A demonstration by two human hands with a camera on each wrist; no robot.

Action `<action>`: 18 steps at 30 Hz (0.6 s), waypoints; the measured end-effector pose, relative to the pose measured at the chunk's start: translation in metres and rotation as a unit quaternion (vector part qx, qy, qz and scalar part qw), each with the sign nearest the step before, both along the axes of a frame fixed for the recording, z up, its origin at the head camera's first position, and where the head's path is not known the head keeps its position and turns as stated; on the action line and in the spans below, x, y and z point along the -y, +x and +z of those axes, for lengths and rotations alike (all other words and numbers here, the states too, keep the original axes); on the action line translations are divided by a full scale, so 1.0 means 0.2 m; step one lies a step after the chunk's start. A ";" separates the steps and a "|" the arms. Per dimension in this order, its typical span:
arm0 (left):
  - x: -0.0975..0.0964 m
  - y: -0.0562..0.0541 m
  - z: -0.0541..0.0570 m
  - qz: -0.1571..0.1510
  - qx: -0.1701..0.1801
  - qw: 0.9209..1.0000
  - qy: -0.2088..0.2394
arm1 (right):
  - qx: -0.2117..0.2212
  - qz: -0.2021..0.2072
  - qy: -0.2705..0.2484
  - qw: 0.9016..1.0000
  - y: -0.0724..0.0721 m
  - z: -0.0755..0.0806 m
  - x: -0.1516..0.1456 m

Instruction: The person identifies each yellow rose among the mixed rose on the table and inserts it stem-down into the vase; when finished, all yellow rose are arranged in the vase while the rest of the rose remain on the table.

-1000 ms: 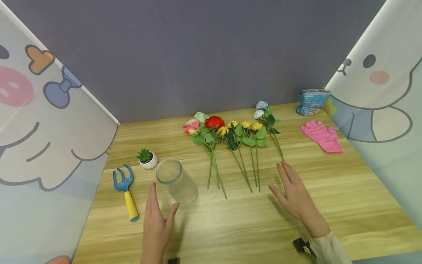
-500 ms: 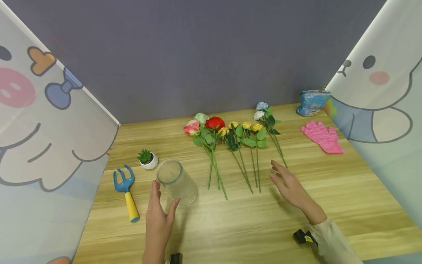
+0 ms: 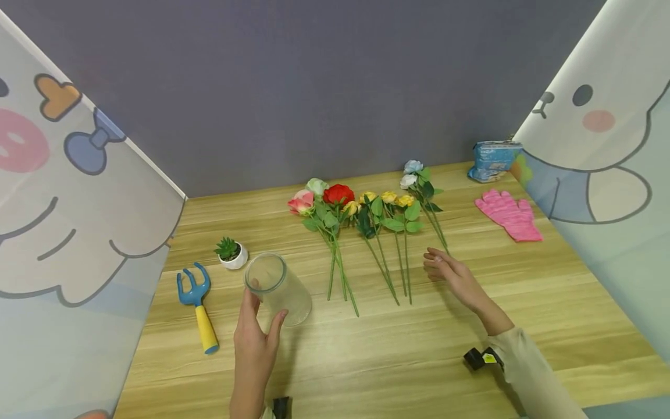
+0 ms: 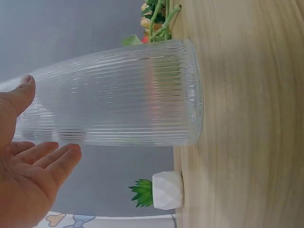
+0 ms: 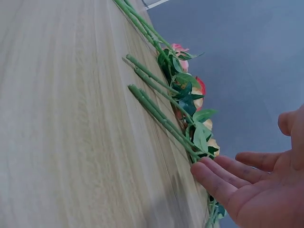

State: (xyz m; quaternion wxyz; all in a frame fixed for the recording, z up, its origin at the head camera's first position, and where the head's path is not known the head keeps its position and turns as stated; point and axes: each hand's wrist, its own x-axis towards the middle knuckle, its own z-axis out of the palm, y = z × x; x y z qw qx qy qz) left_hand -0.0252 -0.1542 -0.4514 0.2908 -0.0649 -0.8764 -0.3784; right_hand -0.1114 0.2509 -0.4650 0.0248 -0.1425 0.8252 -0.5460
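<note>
A ribbed clear glass vase point(image 3: 293, 299) stands upright on the wooden table. My left hand point(image 3: 255, 343) is beside its upper part, thumb and fingers spread to either side; the fingers are extended in the left wrist view. My right hand point(image 3: 456, 280) hovers over the table with loosely bent fingers, holding nothing. Closest to it lie a blue and a white artificial rose point(image 3: 409, 182), stems toward me. Left of these are several yellow roses point(image 3: 389, 198). A bunch with a red flower point(image 3: 338, 194), a pink one point(image 3: 301, 202) and a pale green one point(image 3: 317, 187) lies behind the vase's right side.
Left of the vase are a small potted succulent point(image 3: 229, 251) and a blue hand fork point(image 3: 200, 305) with a yellow handle. A pink glove point(image 3: 509, 215) and a blue packet point(image 3: 494, 161) lie far right. Walls point(image 3: 324, 87) border the table.
My left hand has come closer around the vase, its fingers now showing through the glass. The right hand has drawn slightly left and its fingers have bent more. The vase and flowers stay put.
</note>
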 end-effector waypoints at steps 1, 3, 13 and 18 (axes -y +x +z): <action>0.00 0.00 0.00 -0.001 -0.002 1.000 0.001 | 0.009 0.000 -0.007 1.000 -0.01 0.00 0.00; 0.00 -0.01 0.00 -0.003 -0.006 1.000 0.003 | 0.026 0.002 -0.019 0.999 -0.02 0.00 0.00; -0.01 -0.02 -0.02 0.001 -0.005 1.000 0.010 | 0.123 -0.002 -0.075 0.990 -0.10 -0.02 -0.01; -0.02 -0.03 -0.03 0.005 -0.004 1.000 0.021 | 0.146 0.002 -0.097 0.985 -0.14 -0.02 0.00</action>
